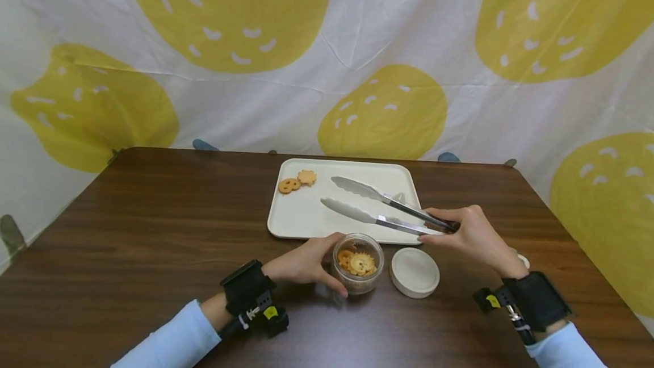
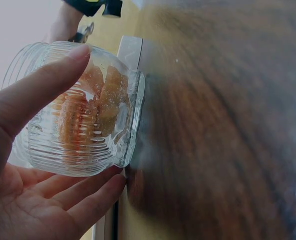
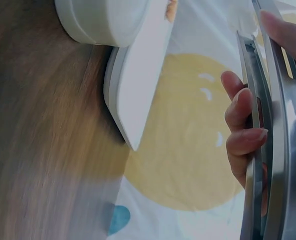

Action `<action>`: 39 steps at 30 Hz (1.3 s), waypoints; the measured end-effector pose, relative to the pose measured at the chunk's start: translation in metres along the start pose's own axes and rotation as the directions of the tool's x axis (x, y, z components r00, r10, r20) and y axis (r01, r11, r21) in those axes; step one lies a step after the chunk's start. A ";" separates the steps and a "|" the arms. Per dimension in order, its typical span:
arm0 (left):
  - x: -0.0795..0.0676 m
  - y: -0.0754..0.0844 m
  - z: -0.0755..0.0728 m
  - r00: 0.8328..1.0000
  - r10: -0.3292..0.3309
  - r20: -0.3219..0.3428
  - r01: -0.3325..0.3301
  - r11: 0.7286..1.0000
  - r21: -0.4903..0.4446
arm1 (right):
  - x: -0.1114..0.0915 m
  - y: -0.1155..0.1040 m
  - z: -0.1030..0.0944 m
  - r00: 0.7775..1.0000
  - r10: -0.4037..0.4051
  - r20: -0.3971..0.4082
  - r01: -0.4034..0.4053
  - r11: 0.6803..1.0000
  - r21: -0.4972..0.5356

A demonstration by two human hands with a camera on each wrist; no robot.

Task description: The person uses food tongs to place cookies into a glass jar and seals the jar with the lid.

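My left hand [image 1: 304,260] curls round the side of an open clear glass jar [image 1: 364,287], thumb on the near side. In the left wrist view the ribbed jar [image 2: 83,162] stands with its base at the tabletop. Cookies [image 1: 360,264] lie inside it. My right hand [image 1: 477,240] grips metal tongs [image 1: 406,207] near their hinge end. Their arms are spread, with pale tips over the white tray [image 1: 296,217] and nothing between them. On the tray's left lie a pretzel-shaped cookie [image 1: 289,186] and a scalloped one [image 1: 307,177].
A round white lid [image 1: 415,272] lies right of the jar, in front of the tray. A small clear item [image 1: 399,197] shows behind the tongs. Part of a white object [image 1: 523,260] peeks out beside the right wrist. A patterned cloth [image 1: 383,112] hangs behind the wooden table [image 1: 153,214].
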State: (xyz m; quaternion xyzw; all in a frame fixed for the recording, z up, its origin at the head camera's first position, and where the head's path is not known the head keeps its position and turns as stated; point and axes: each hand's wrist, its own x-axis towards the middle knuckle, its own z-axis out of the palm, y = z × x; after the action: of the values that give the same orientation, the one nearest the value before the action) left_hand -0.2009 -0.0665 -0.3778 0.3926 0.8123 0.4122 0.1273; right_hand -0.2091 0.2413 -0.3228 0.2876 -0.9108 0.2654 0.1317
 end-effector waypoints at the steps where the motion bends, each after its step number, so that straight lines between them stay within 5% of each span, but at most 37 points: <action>1: 0.000 0.000 0.000 1.000 -0.002 0.000 0.002 1.000 -0.005 | 0.004 0.001 0.002 1.000 0.000 0.002 0.000 1.000 -0.005; 16: -0.001 0.002 -0.001 1.000 -0.016 0.009 0.016 0.999 -0.027 | 0.039 0.012 0.034 0.999 0.012 0.031 -0.012 1.000 -0.015; 39: 0.000 0.002 0.000 1.000 0.005 0.002 -0.005 1.000 -0.011 | 0.079 0.016 0.048 0.995 0.035 0.089 -0.030 0.997 -0.066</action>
State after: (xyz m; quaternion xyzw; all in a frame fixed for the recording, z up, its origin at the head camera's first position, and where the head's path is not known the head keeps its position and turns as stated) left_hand -0.1996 -0.0660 -0.3768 0.3943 0.8089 0.4166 0.1294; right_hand -0.2858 0.1891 -0.3381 0.2799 -0.9285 0.2246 0.0956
